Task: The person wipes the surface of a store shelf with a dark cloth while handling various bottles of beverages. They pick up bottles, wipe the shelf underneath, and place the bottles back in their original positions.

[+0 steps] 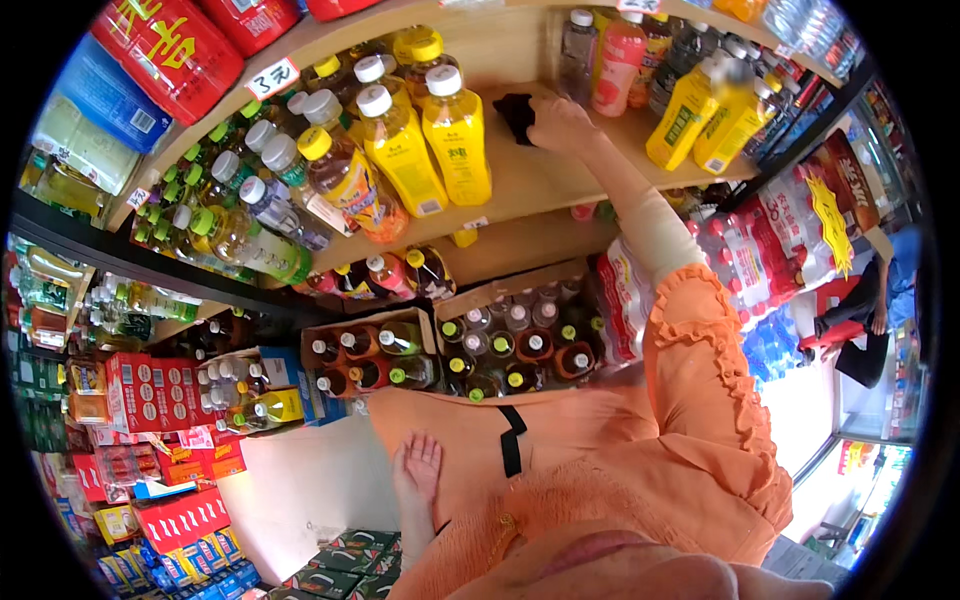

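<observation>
My right hand (561, 126) reaches onto a wooden shelf (559, 176) and grips a dark cloth (516, 116) pressed to the boards. Left of the cloth stand yellow drink bottles (457, 150) with white caps, among several other bottles. On the other side, a pink drink bottle (619, 66) stands just beyond my hand. Two more yellow bottles (684, 112) lean at the shelf's right front. My left hand (418, 466) hangs beside my waist, palm up and fingers loosely extended, with nothing in it.
Below the shelf, cardboard boxes of capped bottles (517, 337) stand near my body. Shrink-wrapped bottle packs (739, 255) are stacked at the right. A dark shelf post (150, 247) runs along the left. Stacked goods (187, 517) fill the lower left. A seated person (862, 300) is at the far right.
</observation>
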The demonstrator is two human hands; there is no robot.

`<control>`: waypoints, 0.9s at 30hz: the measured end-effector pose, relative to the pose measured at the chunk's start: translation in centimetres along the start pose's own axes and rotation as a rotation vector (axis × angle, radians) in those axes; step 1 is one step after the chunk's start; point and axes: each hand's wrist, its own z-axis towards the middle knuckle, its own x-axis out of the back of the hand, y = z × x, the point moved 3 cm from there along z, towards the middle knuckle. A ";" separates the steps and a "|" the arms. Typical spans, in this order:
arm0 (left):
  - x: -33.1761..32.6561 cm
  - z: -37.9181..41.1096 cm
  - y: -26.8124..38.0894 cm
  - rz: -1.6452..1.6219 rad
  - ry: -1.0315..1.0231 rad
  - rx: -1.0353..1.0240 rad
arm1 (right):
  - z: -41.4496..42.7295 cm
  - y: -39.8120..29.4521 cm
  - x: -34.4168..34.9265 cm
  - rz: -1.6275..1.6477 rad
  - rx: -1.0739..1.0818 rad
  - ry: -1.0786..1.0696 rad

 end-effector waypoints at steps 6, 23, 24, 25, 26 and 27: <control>-0.3 0.3 -1.6 0.034 -0.005 0.070 | -16.1 -0.5 3.8 0.142 0.169 -0.304; 0.2 -1.9 -0.9 0.055 -0.017 0.011 | -2.6 6.0 -0.3 -0.040 -0.122 0.024; -0.3 -1.9 -0.9 0.058 -0.018 0.005 | -2.7 5.7 -0.1 -0.053 -0.117 0.028; -0.8 -1.8 -0.9 0.065 -0.021 0.000 | -3.1 5.7 0.2 -0.065 -0.115 0.033; -1.1 -1.5 -0.8 0.066 -0.045 0.008 | -3.8 6.1 -0.2 -0.132 -0.114 0.097; -1.0 -1.4 -0.8 0.061 -0.064 0.013 | -4.9 5.8 -0.2 -0.157 -0.100 0.120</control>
